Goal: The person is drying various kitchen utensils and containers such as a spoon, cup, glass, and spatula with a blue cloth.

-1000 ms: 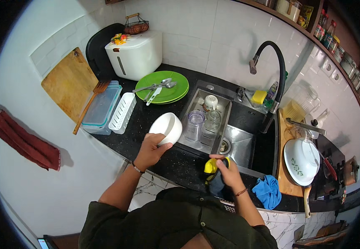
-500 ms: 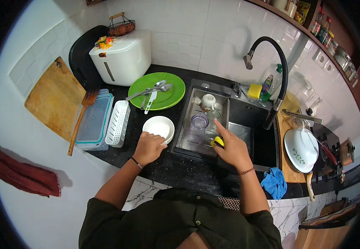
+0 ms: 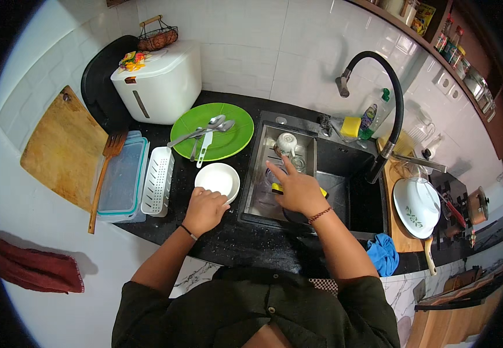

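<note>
Steadying a small round white bowl on the black counter, the left hand curls narrowly over its near rim. The right hand hangs over the rectangular steel sink basket, two fingers parted; whether it grips the yellow-and-black object, I cannot tell. Reaching seems in hand, calling for care beside the white ceramic cup.

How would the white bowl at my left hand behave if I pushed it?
The white bowl looks crisply round, so it's probably stiff. Sitting upright on the black countertop, it would likely slide before tipping. Being smooth-looking, it may be slippery if wet.
</note>
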Demonstrator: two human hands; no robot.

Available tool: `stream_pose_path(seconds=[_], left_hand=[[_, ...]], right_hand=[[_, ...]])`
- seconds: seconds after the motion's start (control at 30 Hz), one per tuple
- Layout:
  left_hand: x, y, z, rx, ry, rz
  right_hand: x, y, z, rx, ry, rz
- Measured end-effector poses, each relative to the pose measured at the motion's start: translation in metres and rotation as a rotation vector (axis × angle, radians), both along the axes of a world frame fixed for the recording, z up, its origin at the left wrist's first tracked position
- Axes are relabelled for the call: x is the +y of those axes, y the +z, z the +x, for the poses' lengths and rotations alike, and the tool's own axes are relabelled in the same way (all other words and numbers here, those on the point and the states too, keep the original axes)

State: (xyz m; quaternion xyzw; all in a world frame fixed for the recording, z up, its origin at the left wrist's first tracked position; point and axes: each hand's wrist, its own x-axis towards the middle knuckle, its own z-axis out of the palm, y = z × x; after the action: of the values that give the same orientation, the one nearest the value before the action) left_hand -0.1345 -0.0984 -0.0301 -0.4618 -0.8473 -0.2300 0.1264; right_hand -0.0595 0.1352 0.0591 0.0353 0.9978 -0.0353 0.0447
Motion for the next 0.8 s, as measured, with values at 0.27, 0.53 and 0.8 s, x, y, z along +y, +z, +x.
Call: stream_pose_path(seconds=[0.27,0.53,0.8], left_hand=[[0.0,-0.001,-0.003,0.004,-0.013,0.006],[0.0,-0.001,-0.002,-0.01,0.001,0.005],[0.01,0.015,0.012,-0.032,0.014,0.231]], right_hand=[[0.003,-0.021,-0.016,0.139,0.0,-0.07],[0.01,-0.01,-0.003,0.194,0.003,-0.132],[0.038,0.026,0.043,0.373,-0.011,-0.218]])
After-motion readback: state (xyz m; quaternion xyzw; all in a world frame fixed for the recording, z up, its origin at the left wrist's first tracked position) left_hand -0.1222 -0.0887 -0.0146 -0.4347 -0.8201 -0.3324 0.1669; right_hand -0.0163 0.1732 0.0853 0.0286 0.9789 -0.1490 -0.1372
